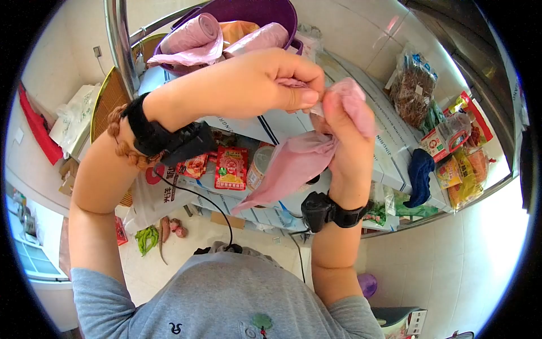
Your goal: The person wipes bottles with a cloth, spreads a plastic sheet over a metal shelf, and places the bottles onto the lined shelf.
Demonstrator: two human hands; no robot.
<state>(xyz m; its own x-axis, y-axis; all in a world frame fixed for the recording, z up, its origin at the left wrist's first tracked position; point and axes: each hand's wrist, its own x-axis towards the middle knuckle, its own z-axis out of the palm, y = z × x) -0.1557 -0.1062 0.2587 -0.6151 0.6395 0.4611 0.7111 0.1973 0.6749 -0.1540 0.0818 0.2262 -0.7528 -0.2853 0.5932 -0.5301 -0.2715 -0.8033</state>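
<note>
A thin pink plastic bag [299, 164] hangs between my hands, gathered at the top and trailing down to the left. My left hand [282, 82] pinches a twisted part of it between thumb and fingers. My right hand [347, 121] is closed round the bunched bag, with a crumpled end sticking out above the thumb. Behind my left hand, rolls of pink bags [192, 35] lie in a purple basket [279, 12].
Below the bag, a shelf holds a red packet [231, 168] and a jar [260, 164]. At the right are a bag of brown dried food [414, 90], a dark blue cloth [420, 178] and yellow packets [466, 179]. Green peppers [147, 240] lie on the floor.
</note>
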